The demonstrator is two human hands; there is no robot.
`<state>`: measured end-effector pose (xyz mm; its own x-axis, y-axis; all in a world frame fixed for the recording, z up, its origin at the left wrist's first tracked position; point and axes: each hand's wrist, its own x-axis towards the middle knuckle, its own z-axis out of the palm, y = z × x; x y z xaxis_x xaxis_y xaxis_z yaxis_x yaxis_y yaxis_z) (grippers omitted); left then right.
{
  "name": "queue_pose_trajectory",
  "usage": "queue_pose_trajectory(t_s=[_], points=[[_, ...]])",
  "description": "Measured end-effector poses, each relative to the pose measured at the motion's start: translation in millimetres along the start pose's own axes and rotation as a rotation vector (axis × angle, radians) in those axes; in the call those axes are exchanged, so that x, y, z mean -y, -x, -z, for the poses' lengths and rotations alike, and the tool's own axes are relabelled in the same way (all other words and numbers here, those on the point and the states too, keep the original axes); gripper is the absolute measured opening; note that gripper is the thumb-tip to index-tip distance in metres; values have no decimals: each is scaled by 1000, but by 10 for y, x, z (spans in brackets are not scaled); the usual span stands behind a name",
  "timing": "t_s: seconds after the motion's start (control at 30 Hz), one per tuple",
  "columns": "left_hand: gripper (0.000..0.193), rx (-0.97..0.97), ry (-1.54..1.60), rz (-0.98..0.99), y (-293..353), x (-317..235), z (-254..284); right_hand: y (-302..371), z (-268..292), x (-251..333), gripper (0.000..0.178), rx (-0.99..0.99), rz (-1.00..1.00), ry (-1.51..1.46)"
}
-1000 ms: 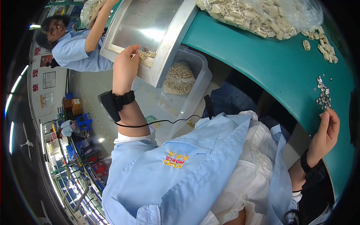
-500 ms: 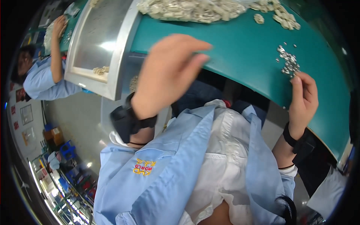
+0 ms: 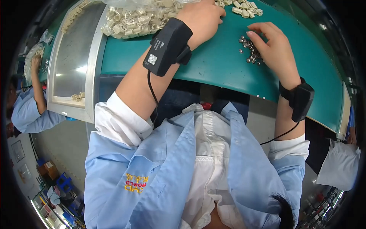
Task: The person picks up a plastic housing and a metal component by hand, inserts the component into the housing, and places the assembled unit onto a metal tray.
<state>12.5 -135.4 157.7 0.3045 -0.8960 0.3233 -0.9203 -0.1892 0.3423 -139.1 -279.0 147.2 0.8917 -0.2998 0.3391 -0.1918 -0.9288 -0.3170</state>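
Note:
My left hand (image 3: 206,21) reaches to the far edge of the green table, between a clear bag of cream plastic parts (image 3: 133,20) and several loose cream plastic parts (image 3: 248,9). Its fingers bend away from me with their tips hidden, so any hold is unseen. My right hand (image 3: 276,45) hovers by a small pile of shiny metal pieces (image 3: 249,49). The thumb and forefinger come close together in a pinch; anything between them is too small to make out. Each wrist wears a black strapped device.
A metal-framed tray (image 3: 89,72) with a few cream parts stands at the left. Beyond it, a co-worker in a blue jacket (image 3: 28,110) has a hand at another bag. Tiny pieces lie near the front edge of the table (image 3: 213,72).
My left hand has moved from near the table's front edge to the far cream parts. My right hand has lifted from the metal pile. The view has shifted too.

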Motion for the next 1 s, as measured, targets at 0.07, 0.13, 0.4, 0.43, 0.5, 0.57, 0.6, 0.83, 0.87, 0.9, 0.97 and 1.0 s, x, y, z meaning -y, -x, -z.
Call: queue_pose_trajectory(t_s=[0.07,0.13,0.4,0.43,0.5,0.57,0.6,0.83,0.87,0.9,0.97,1.0], points=[[17,103,-1,44,-55,25,27,-3,-46,-25,18,7,-35,-50],[15,-10,114,24,-26,35,14,32,-100,-49,17,28,-113,-159],[19,-265,620,101,407,-182,-316,2,5,-32,14,103,-4,-298],[19,-258,631,101,447,-235,-311,4,18,-9,14,108,-16,-294],[22,-166,625,157,517,-294,-279,-16,24,56,15,121,60,-238],[23,-116,628,185,544,-327,-271,1,10,93,15,132,92,-209],[24,-93,657,188,550,-341,-272,16,3,108,15,120,107,-177],[20,73,818,256,576,-366,-201,32,21,73,15,105,112,-95],[20,29,780,200,568,-356,-215,36,27,56,15,106,91,-134],[21,-15,742,145,562,-346,-227,43,33,39,14,106,70,-173],[22,-61,704,92,564,-343,-228,57,46,25,14,109,52,-211],[22,-51,680,95,561,-346,-219,66,54,22,14,90,6,-227]])
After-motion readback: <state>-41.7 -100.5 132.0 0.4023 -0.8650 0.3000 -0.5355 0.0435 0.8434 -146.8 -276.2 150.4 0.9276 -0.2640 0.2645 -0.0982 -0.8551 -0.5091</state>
